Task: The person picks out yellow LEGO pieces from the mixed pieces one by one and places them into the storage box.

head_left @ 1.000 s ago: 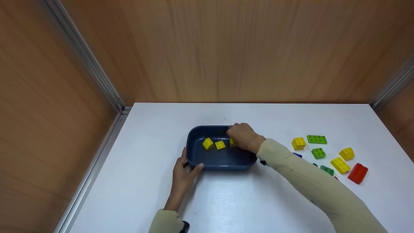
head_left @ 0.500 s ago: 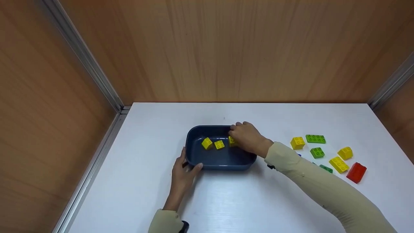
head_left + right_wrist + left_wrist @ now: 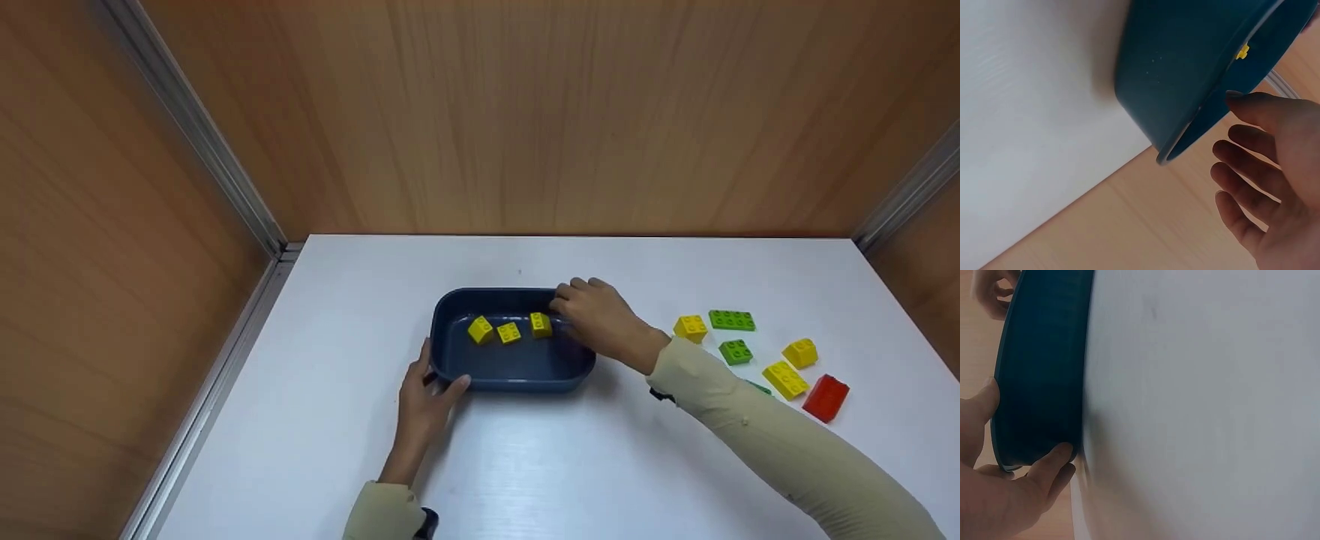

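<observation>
From here, mid-frame, I see the left hand gripping the blue tray, the right hand loose-fingered and holding nothing at its upper right corner, and three yellow blocks inside, probably light, stiff, best pinched by their sides.

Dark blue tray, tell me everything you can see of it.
The dark blue tray is rectangular with rounded corners, smooth and slightly glossy like plastic. It sits on the white table, open side up, with three yellow blocks inside. The left hand's grip holds its near-left corner; the right hand's grip is at the right end, contact unclear.
</observation>
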A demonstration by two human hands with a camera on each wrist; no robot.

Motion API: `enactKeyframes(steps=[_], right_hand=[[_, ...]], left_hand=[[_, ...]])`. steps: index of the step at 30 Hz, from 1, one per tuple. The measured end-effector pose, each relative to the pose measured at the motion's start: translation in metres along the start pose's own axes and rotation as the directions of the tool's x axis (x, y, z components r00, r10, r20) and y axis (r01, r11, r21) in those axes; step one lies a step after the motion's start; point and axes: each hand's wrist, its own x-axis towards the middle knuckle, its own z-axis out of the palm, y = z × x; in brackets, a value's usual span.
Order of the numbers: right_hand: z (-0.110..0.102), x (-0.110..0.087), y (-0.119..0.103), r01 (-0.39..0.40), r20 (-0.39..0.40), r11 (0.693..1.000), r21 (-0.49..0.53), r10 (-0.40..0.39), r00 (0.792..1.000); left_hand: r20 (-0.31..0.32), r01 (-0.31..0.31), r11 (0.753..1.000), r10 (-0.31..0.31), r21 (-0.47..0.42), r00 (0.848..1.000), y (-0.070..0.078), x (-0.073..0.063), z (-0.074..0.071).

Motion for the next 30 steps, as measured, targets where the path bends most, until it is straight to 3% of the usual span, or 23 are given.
enactKeyframes(steps=[17, 30], right_hand=[[0.004, -0.043, 0.021, -0.091, -0.076, 0.995, 0.039, 0.094, 0.993], [0.013, -0.075, 0.042, -0.176, -0.068, 0.983, 0.057, 0.180, 0.981]], left_hand=[[-0.006, 0.003, 0.999, -0.003, 0.033, 1.000, 0.000, -0.001, -0.001], [-0.006, 0.003, 0.999, -0.003, 0.037, 1.000, -0.002, -0.001, -0.003]])
